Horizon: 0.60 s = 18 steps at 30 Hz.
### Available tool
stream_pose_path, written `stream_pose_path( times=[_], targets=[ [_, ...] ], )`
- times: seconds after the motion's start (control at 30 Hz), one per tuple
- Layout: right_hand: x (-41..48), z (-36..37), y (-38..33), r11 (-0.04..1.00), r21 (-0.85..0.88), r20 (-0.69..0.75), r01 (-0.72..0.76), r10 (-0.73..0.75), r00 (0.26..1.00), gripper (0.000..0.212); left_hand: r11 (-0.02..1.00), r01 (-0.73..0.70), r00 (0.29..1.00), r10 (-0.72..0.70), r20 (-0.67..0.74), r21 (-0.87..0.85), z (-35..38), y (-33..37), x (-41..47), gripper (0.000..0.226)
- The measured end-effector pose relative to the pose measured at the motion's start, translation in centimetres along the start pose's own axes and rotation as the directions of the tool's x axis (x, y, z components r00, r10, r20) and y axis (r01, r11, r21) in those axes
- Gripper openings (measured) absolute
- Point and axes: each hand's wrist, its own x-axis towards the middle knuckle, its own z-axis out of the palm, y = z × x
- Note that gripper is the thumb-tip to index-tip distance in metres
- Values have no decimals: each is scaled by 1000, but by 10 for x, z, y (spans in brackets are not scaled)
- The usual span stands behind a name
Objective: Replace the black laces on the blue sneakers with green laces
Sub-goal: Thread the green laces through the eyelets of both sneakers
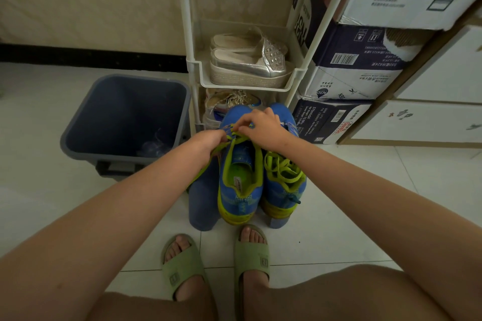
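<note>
White tiled floor [365, 190]: grey bin [117, 117] left, shoe rack [193, 34] behind, cardboard boxes [352, 81] right. Blue sneakers [242, 190] side by side before rack; left hand [208, 142] and right hand [263, 125] both pinch green lace [238, 138] on bin-side sneaker.

- We wear soft sage-green slides: left sandal [184, 267], right sandal [250, 255], toes showing.
- Each broad strap bears a small raised rectangular mark.
- Our forearms [125, 206] are bare.

Single head-worn wide-angle view, facing forward and down, close range
</note>
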Motion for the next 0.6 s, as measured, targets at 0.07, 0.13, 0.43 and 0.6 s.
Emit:
stream_pose_path(
  times=[0.07, 0.13, 0.43, 0.6],
  targets=[
    [-1, -3, 7, 998, 64, -6, -20, 20, 1000, 21, 990, 18, 1000, -18, 5, -140, 1, -1, -1, 19],
    [0, -5, 16, 992, 129, 15, -15, 13, 1000, 15, 972, -12, 1000, 18, 24, -235, 4, -1, -2, 11],
    [-12, -25, 25, 923, 383, -3, -43, 48, 999, 28, 817, -562, 827, 555, -87, -127, 2, 8, -1, 10],
    [-4, -29, 5, 745, 644, 85, -174, 157, 984, 68, 581, -805, 594, 786, 172, 120, 3, 20, -23, 24]
  ],
)
